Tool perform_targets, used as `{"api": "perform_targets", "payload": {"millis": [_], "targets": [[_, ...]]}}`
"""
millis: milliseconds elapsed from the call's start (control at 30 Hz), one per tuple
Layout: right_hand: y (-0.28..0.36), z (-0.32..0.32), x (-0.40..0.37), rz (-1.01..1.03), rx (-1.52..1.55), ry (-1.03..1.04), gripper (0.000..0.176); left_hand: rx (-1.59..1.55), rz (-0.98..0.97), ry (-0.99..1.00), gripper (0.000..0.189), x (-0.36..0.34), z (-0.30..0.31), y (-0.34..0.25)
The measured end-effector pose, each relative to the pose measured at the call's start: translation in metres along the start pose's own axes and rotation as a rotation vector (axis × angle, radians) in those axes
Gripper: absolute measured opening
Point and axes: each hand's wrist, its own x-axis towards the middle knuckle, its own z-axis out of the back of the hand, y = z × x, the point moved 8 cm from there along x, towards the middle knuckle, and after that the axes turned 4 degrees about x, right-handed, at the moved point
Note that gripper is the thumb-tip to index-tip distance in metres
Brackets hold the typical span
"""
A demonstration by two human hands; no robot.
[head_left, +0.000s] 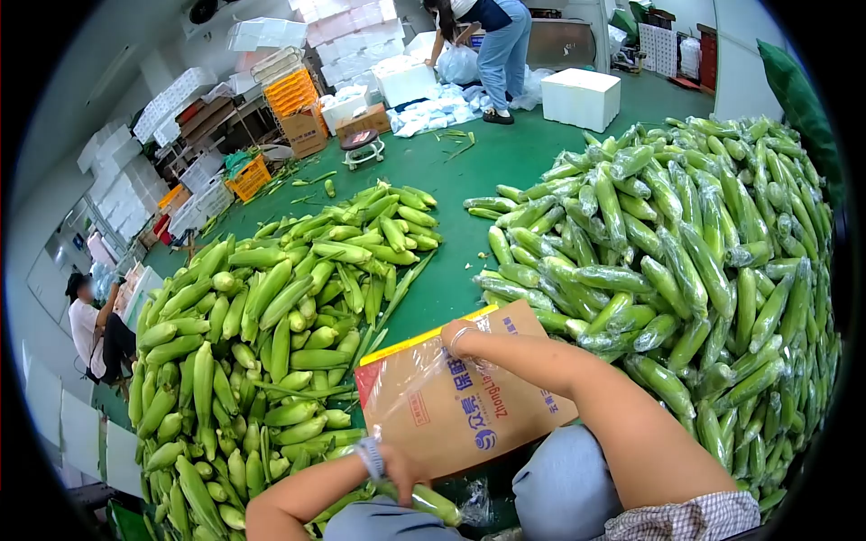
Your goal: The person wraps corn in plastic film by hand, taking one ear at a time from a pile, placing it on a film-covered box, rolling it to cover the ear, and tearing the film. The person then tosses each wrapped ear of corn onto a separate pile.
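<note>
The left forearm came in from the lower left, bent at the elbow, its wrist circled by a pale blue band (369, 458), and the left hand (404, 473) pointed down with its palm toward the lap. Its fingers were curled over a green corn cob (437, 505) that lay beside the knee at the near side of the cardboard box (478, 406), with clear film (475, 505) bunched at the cob's far right end; whether those fingers pressed against one another could not be told. The right arm reached in from the lower right, slanting up and leftward across the box's right part, and the right hand (456, 337) rested at the box's far edge, by the yellow strip (419, 343). Its fingers bent down at that edge, but their tips were hidden, so it could not be told whether they pinched anything. Clear film lay over the left part of the box. Unwrapped cobs (289, 307) were heaped to the left, and film-wrapped cobs (667, 261) to the right, with green floor (442, 293) between the heaps.
</note>
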Motion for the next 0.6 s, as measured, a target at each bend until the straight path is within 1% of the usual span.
{"api": "perform_targets", "payload": {"millis": [33,100,133,167,200,233,267,300,333,400,433,500,567,600], "targets": [[-0.005,-0.009,0.001,0.003,0.003,-0.001,0.026,-0.224,0.018,0.121,0.058,-0.009,-0.025,0.013],[-0.006,-0.022,0.001,0.062,0.032,-0.045,0.024,-0.758,0.157,-0.210,0.052,-0.063,-0.040,0.041],[-0.004,-0.032,0.004,0.103,-0.054,0.014,0.024,-1.126,0.205,-0.447,0.053,-0.087,-0.061,0.074],[-0.005,-0.031,0.000,0.105,-0.053,0.004,0.024,-1.485,0.240,-0.698,0.053,-0.103,-0.095,0.116],[-0.003,-0.027,-0.010,0.122,-0.045,-0.029,0.024,-1.658,-0.055,-0.812,0.051,-0.103,-0.112,0.150],[0.002,-0.024,-0.019,0.139,-0.037,-0.060,0.024,-1.914,-0.432,-0.779,0.054,-0.112,-0.104,0.105],[0.003,-0.026,-0.023,0.079,0.002,-0.042,0.031,-1.837,-0.592,-0.860,0.053,-0.121,-0.098,0.082],[0.022,-0.022,-0.039,0.182,-0.122,0.047,0.038,-1.750,-0.752,-0.937,0.053,-0.129,-0.090,0.065],[0.040,-0.021,-0.052,0.283,-0.249,0.138,0.045,-1.744,-0.756,-0.941,0.053,-0.128,-0.082,0.050],[0.077,-0.051,-0.050,0.499,0.087,0.223,0.062,-1.436,-0.680,-1.613,0.051,-0.157,-0.053,0.043],[0.100,-0.048,-0.072,0.605,0.368,0.310,0.070,-1.436,-0.690,-1.611,0.051,-0.151,-0.038,0.035],[0.136,-0.074,-0.089,0.714,1.120,0.302,0.066,-1.456,-1.006,-1.741,0.051,-0.153,-0.009,0.022],[0.156,-0.084,-0.127,0.504,1.287,0.631,0.058,-1.449,-1.192,-1.762,0.050,-0.137,0.022,0.016],[0.156,-0.087,-0.129,0.503,1.280,0.631,0.058,-1.351,-1.193,-1.824,0.051,-0.134,0.037,0.008]]}}
